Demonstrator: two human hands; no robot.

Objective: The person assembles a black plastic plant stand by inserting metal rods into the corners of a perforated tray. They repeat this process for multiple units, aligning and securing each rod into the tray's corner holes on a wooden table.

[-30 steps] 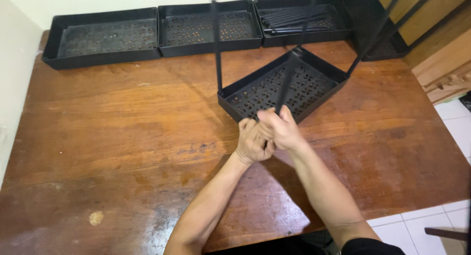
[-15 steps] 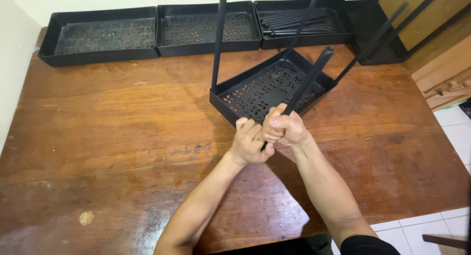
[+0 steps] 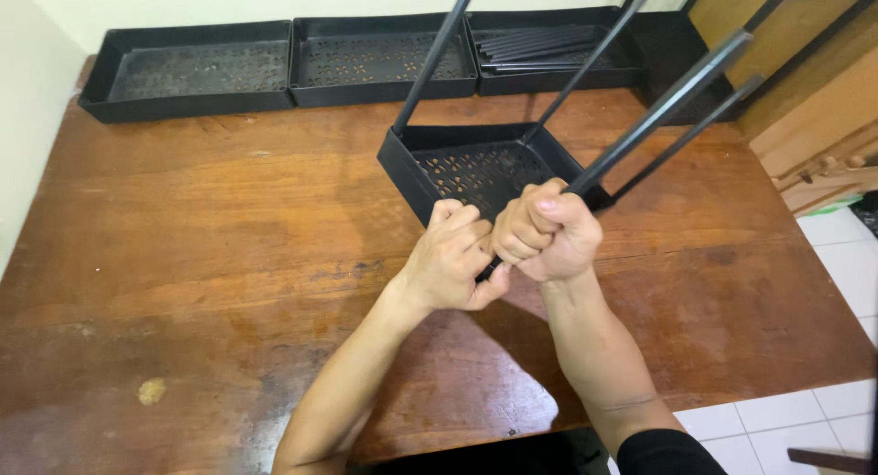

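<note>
Along the far edge of the wooden table (image 3: 183, 219), three black trays sit side by side against the wall: the left tray (image 3: 187, 68), the middle tray (image 3: 366, 59), and a right tray (image 3: 585, 50) that holds a bundle of black rods (image 3: 535, 45). Nearer, at the table's middle, a fourth black tray (image 3: 476, 169) with a perforated floor stands tilted, its near corner raised, with thin black legs rising from its corners. The left hand (image 3: 453, 260) is curled shut at that near corner, fingers wrapped tight around the foot of the closest leg (image 3: 658, 109). Just beside it and touching, the right hand (image 3: 547, 230) is a closed fist gripping the same leg a little higher. Compared with a second ago the tray has swung round and tipped further toward the person, and the gripped leg now leans far to the right instead of standing steep, so the leg appears to be being worked at its corner socket.
</note>
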